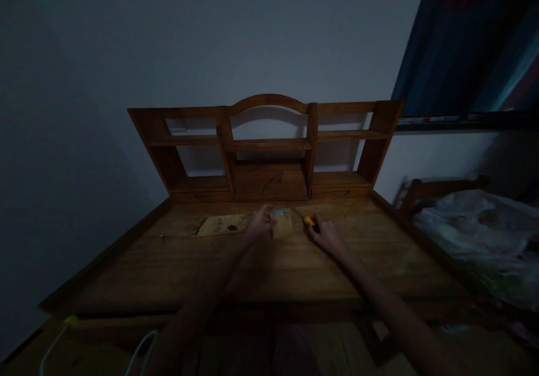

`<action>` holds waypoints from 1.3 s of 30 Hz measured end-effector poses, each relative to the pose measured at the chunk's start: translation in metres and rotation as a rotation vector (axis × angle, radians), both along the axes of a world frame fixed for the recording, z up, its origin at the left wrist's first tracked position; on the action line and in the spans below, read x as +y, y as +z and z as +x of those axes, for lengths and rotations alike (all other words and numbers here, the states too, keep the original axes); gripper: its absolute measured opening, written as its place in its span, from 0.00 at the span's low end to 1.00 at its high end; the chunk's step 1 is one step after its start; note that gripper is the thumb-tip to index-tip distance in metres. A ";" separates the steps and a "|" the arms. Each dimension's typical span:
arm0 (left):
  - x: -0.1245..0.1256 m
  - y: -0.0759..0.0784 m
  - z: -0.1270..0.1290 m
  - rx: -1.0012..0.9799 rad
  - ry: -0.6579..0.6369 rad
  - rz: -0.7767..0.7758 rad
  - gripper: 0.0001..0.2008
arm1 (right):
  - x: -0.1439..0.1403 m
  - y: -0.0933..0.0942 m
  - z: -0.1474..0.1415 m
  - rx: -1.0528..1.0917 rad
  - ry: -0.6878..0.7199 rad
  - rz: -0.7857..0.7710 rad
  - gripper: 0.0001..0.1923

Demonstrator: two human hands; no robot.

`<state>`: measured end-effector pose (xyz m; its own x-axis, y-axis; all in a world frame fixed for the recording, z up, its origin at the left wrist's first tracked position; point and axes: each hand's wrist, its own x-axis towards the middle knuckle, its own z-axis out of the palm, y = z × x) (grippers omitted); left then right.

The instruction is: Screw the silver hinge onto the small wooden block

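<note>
My right hand (326, 234) is closed round the yellow and black handle of a screwdriver (309, 220). Its thin shaft points up and left, over the desk top. Across from it, my left hand (261, 224) hovers at a flat, pale board (225, 224) with dark worn patches. The left fingers are bent and apart, and I see nothing between them. Between the two hands lies a lighter squarish piece (284, 227) with a bluish-white strip (280, 212) on it. Dim light hides whether this piece and the board are joined.
The wooden desk (295, 278) carries a shelf unit (269, 146) along its back edge. A small upright object (162, 237) stands at the left. Beyond the right edge is a plastic-covered pile (484, 224). A white cord (143, 348) hangs at the front left.
</note>
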<state>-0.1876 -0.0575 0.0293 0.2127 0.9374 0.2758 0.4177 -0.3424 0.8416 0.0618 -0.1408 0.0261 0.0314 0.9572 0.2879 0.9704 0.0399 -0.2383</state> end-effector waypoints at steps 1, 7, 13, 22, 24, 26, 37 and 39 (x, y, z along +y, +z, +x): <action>0.005 0.006 0.002 -0.032 -0.011 0.029 0.22 | -0.001 0.001 -0.001 -0.025 0.001 -0.005 0.20; 0.024 0.016 0.009 -0.083 0.021 0.262 0.13 | -0.005 0.001 -0.008 -0.152 0.100 0.037 0.17; 0.022 -0.002 0.000 -0.061 0.099 0.426 0.10 | 0.017 0.020 -0.004 -0.095 0.103 0.213 0.21; 0.014 0.000 -0.011 -0.219 0.242 0.703 0.10 | 0.070 0.020 -0.066 0.538 0.379 0.514 0.17; 0.014 -0.003 -0.010 -0.212 0.199 0.655 0.09 | 0.068 0.005 -0.078 0.550 0.457 0.423 0.17; 0.017 -0.009 -0.006 -0.212 0.146 0.594 0.10 | 0.068 -0.006 -0.084 0.617 0.457 0.336 0.15; 0.029 -0.018 -0.004 -0.304 0.113 0.392 0.11 | 0.067 -0.003 -0.098 1.472 0.461 -0.120 0.25; 0.028 -0.016 -0.005 -0.298 0.117 0.393 0.11 | 0.066 -0.001 -0.099 1.506 0.459 -0.126 0.25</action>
<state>-0.1922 -0.0297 0.0133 -0.0291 0.7632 0.6455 0.2334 -0.6227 0.7468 -0.0376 -0.0746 0.0255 -0.0842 0.9796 0.1827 -0.2385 0.1582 -0.9582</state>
